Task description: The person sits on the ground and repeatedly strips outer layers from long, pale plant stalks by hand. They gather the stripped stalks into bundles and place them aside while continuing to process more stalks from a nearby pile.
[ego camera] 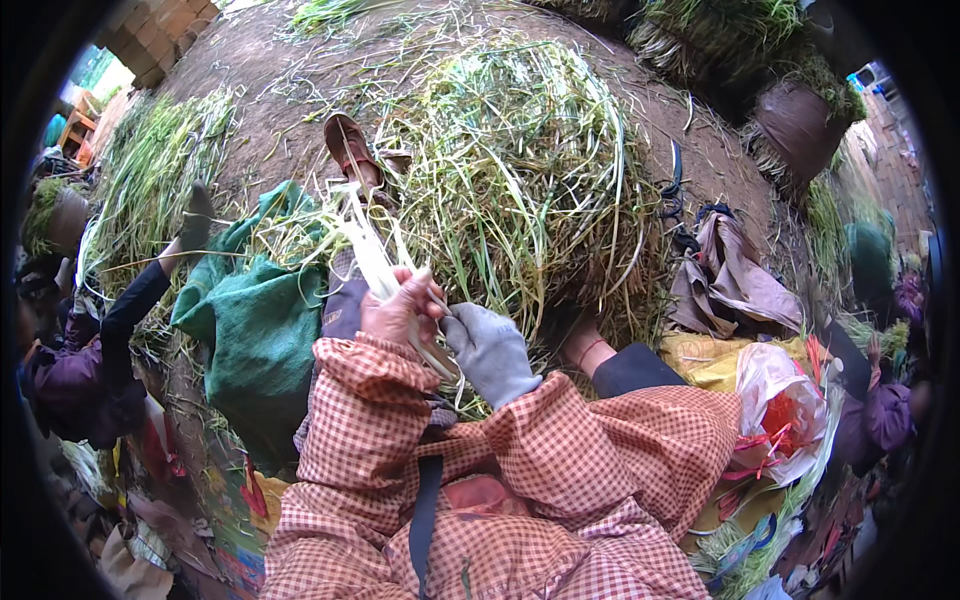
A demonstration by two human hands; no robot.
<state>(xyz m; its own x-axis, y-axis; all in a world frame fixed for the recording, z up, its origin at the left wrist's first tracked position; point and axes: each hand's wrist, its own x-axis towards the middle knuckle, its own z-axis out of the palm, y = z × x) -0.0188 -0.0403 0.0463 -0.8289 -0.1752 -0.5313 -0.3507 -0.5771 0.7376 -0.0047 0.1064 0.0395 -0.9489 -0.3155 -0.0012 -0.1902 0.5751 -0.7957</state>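
Observation:
My left hand (399, 306) is bare and closed around a small bundle of pale plant stalks (373, 259). Their white ends point up and away, while thin tails hang below the fist. Close beside it, my right hand (486, 351) wears a grey work glove, its fingertips pinching thin strands that come from the bundle. The glove hides the exact grip. Just beyond both hands lies a large heap of long green and yellowed stalks (517, 180). A green cloth sack (262, 337) rests left of my left forearm, with loose strands on top.
At right are a crumpled brown cloth (731, 277) and a plastic bag holding red strips (784, 420). More stalks (161, 157) lie at far left. People in purple sit at the left (82, 382) and right (885, 420). Tied bundles (802, 120) stand at upper right.

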